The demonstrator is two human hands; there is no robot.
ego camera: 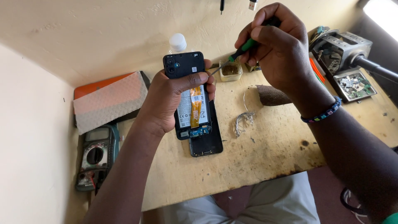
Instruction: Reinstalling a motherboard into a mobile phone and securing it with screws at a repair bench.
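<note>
Plainly, a screw is being worked on an opened phone held over a wooden bench.

Closed around the phone (188,97), the left hand (172,99) holds it tilted at the centre of the view, back off, with the battery, an orange flex strip and the bottom board exposed; the removed back cover (207,143) lies just beneath, toward 6 o'clock. At 1 o'clock the right hand (275,45) is curled shut on a green-handled screwdriver (242,49), its tip at the phone's upper right edge. Judging by this, the step is screw work, and the next move calls for a steady tip seated squarely. On the scuffed bench (265,153): a multimeter (96,154) at 8 o'clock, a coil of wire (244,118) near centre, a small tub (230,69) at 12, a vise (340,47) at 2. Pale walls enclose the corner.
</note>
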